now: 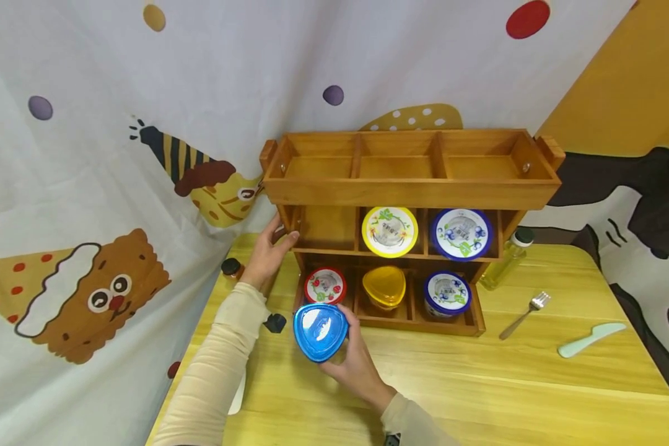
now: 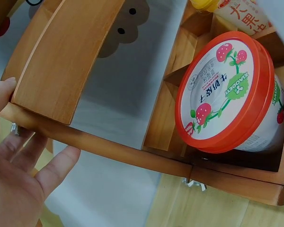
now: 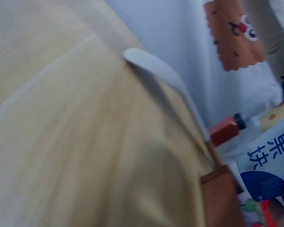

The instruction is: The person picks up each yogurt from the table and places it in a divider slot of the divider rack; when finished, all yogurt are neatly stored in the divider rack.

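Note:
A three-tier wooden rack [image 1: 412, 192] stands against the backdrop. My left hand [image 1: 267, 255] holds its left side, thumb and fingers on either side of the wooden side bar [image 2: 109, 150] in the left wrist view. My right hand [image 1: 359, 365] grips a cup with a blue lid [image 1: 321, 332] in front of the bottom-left compartment. Its printed side [image 3: 262, 177] shows in the right wrist view. Behind it, a red-rimmed strawberry tub [image 1: 325, 285] sits in that compartment. Beside it are a yellow-lidded cup [image 1: 384, 287] and a blue-rimmed blueberry tub [image 1: 448, 293].
The middle tier holds a yellow-rimmed tub [image 1: 389, 231] and another blueberry tub [image 1: 461, 234]. Right of the rack are a bottle of yellowish liquid [image 1: 504, 261], a fork [image 1: 525, 314] and a pale green knife [image 1: 591, 339]. A dark-capped bottle [image 1: 231, 267] and white utensil [image 3: 156, 68] lie left.

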Available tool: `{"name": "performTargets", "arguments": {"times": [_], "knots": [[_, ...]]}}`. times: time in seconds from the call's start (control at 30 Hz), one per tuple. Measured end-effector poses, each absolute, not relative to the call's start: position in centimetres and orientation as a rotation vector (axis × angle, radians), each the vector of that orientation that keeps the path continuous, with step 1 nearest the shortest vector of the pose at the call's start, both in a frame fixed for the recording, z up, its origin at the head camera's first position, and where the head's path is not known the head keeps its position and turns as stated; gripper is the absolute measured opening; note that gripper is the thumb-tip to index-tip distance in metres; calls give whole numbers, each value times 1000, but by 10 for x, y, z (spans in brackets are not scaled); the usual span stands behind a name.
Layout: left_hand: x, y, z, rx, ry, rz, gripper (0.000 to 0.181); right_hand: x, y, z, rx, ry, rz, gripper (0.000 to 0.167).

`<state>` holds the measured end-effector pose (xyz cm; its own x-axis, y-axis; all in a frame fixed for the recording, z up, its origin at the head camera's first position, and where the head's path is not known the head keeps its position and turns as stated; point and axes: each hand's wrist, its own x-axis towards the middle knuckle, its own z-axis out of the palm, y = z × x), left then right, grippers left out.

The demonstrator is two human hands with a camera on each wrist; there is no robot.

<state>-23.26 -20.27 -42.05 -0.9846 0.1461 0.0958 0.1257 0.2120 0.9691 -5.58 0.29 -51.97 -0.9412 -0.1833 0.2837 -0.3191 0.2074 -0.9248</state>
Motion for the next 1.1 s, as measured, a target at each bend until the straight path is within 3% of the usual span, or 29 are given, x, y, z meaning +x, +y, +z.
{"name": "performTargets", "arguments": {"times": [0.3, 0.63, 1.1], "knots": [[-232, -203, -421, 298, 2534, 1872, 67, -74, 14, -479, 513, -2233, 1823, 105], [-233, -203, -422, 315, 2550, 1874, 63, -107, 16, -429, 610, -2156, 1759, 110], [-233, -203, -423, 277, 2517, 1908, 65, -160, 5, -407, 674, -2122, 1585, 104]]}}
